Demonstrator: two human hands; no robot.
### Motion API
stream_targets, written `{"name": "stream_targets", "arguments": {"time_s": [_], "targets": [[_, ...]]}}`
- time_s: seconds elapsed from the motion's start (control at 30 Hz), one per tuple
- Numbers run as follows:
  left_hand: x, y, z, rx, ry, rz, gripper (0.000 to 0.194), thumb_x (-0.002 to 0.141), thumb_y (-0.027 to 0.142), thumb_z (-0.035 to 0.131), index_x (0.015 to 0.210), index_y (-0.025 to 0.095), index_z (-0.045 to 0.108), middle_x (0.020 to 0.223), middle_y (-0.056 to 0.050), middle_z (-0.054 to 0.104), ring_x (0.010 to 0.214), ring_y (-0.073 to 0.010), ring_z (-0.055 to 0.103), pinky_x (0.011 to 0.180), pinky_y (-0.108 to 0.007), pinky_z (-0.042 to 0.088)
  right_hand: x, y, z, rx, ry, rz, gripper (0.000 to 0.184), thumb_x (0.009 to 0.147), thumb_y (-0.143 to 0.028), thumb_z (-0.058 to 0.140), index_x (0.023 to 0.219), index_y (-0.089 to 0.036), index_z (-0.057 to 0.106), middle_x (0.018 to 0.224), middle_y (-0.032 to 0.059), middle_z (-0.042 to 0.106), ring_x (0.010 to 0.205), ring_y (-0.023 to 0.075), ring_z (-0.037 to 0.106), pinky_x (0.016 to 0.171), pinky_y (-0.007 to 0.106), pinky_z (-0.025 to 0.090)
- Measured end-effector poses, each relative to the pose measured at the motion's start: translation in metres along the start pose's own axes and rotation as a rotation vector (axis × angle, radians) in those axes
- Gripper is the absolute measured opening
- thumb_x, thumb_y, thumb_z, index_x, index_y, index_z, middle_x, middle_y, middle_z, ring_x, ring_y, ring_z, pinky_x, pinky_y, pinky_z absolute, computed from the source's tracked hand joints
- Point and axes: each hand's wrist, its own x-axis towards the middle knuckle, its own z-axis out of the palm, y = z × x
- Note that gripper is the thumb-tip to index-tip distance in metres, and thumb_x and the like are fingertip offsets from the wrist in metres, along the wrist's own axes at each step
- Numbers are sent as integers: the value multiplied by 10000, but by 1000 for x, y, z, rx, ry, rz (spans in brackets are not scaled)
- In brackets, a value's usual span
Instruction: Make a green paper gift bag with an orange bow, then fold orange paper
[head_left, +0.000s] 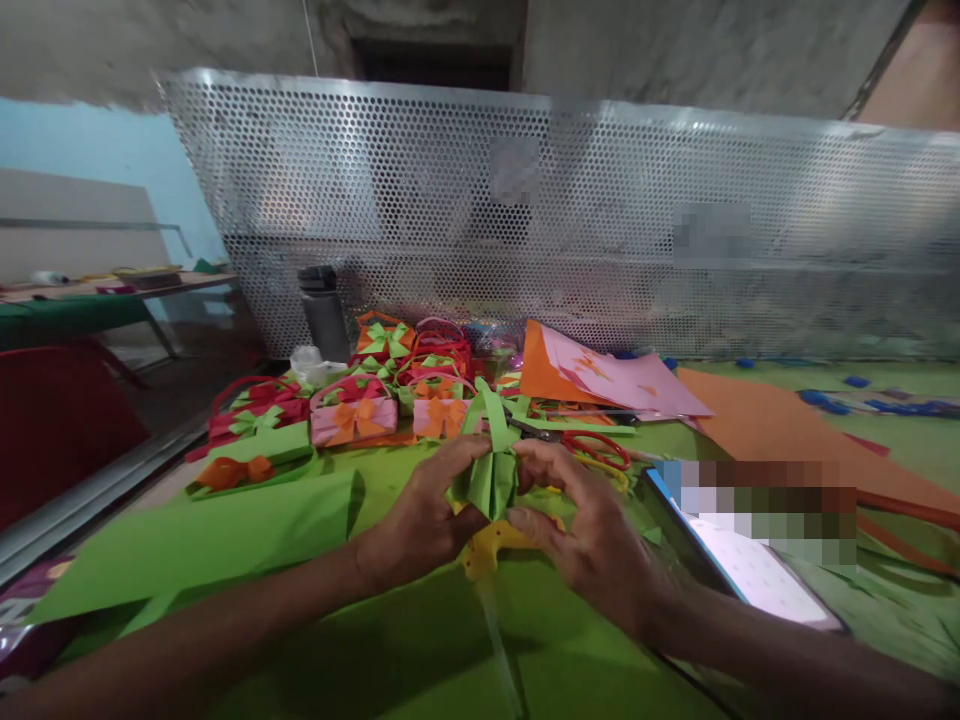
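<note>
Between my two hands is a small green paper bag (491,485) with a green strip handle arching over its top. My left hand (431,500) pinches its left side, fingers bent around it. My right hand (577,520) grips the right side with thumb and fingers. Just below the bag lies a yellow glue gun (480,555), a clear glue stick trailing from its back toward me. Red-handled scissors (596,450) rest behind my right hand, partly covered. The inside of the bag is hidden from me.
Finished-looking small paper bags with bows, such as a pink one (354,420), stand behind to the left near a dark bottle (324,315). A green sheet (217,535) lies left. Orange paper (810,440) and a lit phone (750,560) are right. A perforated metal panel (450,200) closes the back.
</note>
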Motion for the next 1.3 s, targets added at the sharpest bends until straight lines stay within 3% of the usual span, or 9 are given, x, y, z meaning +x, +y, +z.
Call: {"name": "stream_targets", "arguments": {"time_s": [0.3,0.5,0.8,0.93,1.13,1.3], "targets": [[1,-3,1,16,15,76,326,812,199,583,1124,191,490,938,-76,629,857,-197,617,738,-303,516,1,1,0,-3,-20,34,395,796,-181,580,1174,-235,480,900,14,625,865,177,594,796,358,458],[-5,-10,4,68,30,113,443,757,124,567,1180,204,463,1023,-92,624,932,-215,610,793,-335,508,0,1,0,3,-14,55,456,775,-165,576,1209,-228,452,915,20,625,861,172,594,785,349,457],[-5,-9,6,93,37,108,435,728,80,555,1145,192,497,1052,-105,635,1014,-234,586,872,-374,484,0,-1,1,84,-51,111,465,772,-159,561,1215,-207,428,900,27,620,845,172,592,786,358,468],[-4,-9,4,92,5,91,476,697,61,532,1156,179,487,1083,-126,616,1047,-251,572,870,-385,489,1,0,0,59,-35,119,389,781,-178,562,1156,-204,463,921,35,611,867,179,579,792,358,455],[-2,-6,3,127,-26,157,496,693,26,505,1161,185,481,1077,-111,619,1032,-240,569,893,-396,474,5,2,-6,14,-16,58,89,818,-203,519,904,-195,539,857,25,611,817,164,568,762,326,441],[-3,-9,3,116,-81,159,514,695,40,526,1186,180,468,1081,-125,617,1008,-247,574,849,-401,489,9,2,-11,-59,-11,37,43,823,-193,510,797,-197,544,752,0,602,726,148,556,691,295,435]]}}
